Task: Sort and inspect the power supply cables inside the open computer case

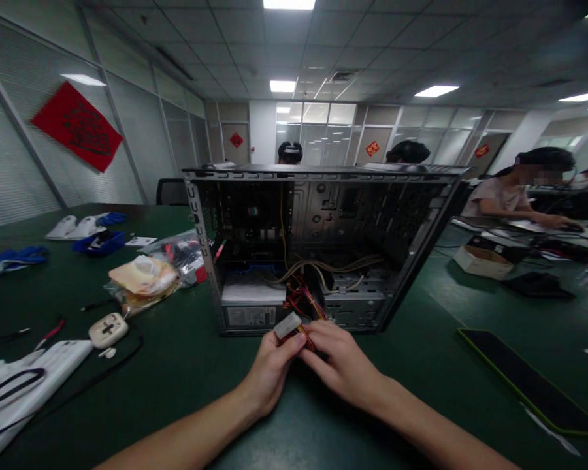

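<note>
An open computer case (298, 172) stands on the green table in front of me, its inside facing me. Just before its lower edge, my left hand (274, 365) grips a white multi-pin power connector (287, 326) between thumb and fingers. My right hand (340, 356) is closed on the red, yellow and black wires (306, 335) right behind that connector. These wires run back into the case beside the power supply (249, 316). More beige cables (343, 264) lie across the drive bay. The fingertips under the connector are hidden.
Left on the table (176, 385) are a plastic bag (189, 258), a tissue packet (144, 277), a blue tray (98, 243), gloves (12, 258) and a white box-like device (108, 330). A dark mat (529, 378) lies right. A co-worker (509, 196) sits at the far right.
</note>
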A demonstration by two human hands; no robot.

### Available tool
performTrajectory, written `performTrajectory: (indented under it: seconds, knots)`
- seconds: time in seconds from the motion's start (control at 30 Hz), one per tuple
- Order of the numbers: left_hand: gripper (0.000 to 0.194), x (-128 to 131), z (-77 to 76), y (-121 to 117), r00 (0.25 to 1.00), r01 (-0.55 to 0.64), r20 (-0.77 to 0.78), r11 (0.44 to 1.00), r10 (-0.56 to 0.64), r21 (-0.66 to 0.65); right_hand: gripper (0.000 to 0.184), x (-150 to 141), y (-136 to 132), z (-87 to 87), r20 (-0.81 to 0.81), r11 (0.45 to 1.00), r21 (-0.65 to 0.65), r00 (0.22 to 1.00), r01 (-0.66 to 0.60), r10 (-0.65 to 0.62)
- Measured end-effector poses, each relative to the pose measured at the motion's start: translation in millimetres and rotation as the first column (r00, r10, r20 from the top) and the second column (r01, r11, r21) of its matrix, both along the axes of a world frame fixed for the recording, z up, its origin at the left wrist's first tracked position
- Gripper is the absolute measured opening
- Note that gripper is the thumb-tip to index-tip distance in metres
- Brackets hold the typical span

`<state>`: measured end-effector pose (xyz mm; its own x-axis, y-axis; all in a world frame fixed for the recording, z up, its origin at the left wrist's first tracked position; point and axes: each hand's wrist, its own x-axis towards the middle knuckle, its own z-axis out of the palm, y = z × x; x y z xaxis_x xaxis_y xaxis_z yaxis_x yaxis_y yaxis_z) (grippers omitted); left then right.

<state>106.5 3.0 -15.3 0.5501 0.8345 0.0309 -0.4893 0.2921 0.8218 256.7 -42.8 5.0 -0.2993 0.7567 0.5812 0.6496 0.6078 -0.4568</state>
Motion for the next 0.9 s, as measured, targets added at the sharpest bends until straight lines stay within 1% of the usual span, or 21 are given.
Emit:
performTrajectory:
  seconds: [0.07,0.1,0.17,0.23,0.27,0.33,0.37,0.43,0.53,0.63,0.9]
  knots:
    - [0.042,-1,-4.5,1,0.998,-0.056,0.012,0.998,0.055,0.039,0.021,-2,7,24.1,0.034,0.998,0.052,0.999,0.038,-0.04]
    - [0.041,-1,-7.0,2,0.997,-0.071,-0.007,0.995,0.072,0.076,0.024,-5,13,38.5,0.028,0.994,0.081,0.996,0.077,-0.08]
    - [0.039,0,-11.1,2,0.996,-0.056,-0.065,0.988,0.066,0.142,0.028,-15,30,68.2,0.046,0.986,0.08,0.988,0.144,-0.148]
    - [0.039,0,-12.6,2,0.994,-0.002,-0.106,0.989,0.019,0.151,0.027,-30,53,93.9,0.159,0.974,0.116,0.964,0.195,-0.212]
    - [0.04,0,-12.5,2,0.994,0.02,-0.113,0.99,-0.005,0.139,0.026,-38,66,103.9,0.235,0.968,0.115,0.941,0.222,-0.244]
    - [0.039,0,-11.3,2,0.993,0.036,-0.115,0.992,-0.023,0.119,0.03,-54,91,116.7,0.376,0.952,0.074,0.875,0.298,-0.303]
    - [0.038,0,-10.7,2,0.993,0.039,-0.118,0.993,-0.025,0.116,0.031,-60,103,119.9,0.432,0.938,0.058,0.839,0.341,-0.331]
    - [0.036,-2,-9.9,4,0.992,0.038,-0.121,0.993,-0.025,0.113,0.034,-68,122,121.5,0.482,0.908,0.044,0.787,0.417,-0.385]
    - [0.032,-3,-9.9,6,0.992,0.049,-0.119,0.995,-0.038,0.087,0.038,-71,138,118.7,0.484,0.881,0.039,0.762,0.472,-0.43]
    - [0.032,-3,-10.4,6,0.991,0.063,-0.121,0.996,-0.055,0.065,0.04,-69,143,117.1,0.481,0.864,0.042,0.748,0.501,-0.457]
    - [0.028,-2,-9.8,5,0.991,0.056,-0.127,0.996,-0.047,0.063,0.038,-69,141,117.4,0.464,0.81,0.057,0.703,0.584,-0.539]
